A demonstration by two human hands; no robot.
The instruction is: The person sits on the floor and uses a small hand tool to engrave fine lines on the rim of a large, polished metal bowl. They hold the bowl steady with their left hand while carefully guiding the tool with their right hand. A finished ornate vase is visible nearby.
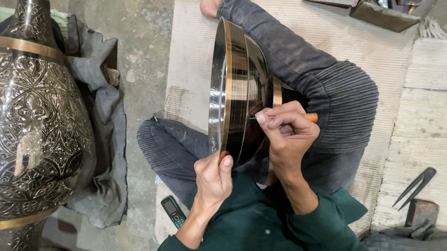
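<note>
A large dark metal bowl with brass bands (232, 97) stands on edge across my lap. My left hand (213, 178) grips its lower rim, thumb pressed on the brass band. My right hand (287, 135) is closed on a thin engraving tool with an orange handle (311, 117). The tool's metal tip touches the bowl's dark side. I sit cross-legged in grey trousers and a green shirt on a pale mat (191, 60).
A big engraved metal vase (21, 127) stands at the left on a grey cloth (104, 148). A small keypad phone (173, 211) lies by my knee. Metal dividers (416, 186) and a metal block (423, 212) lie at the right; boxes (383, 16) sit at the top.
</note>
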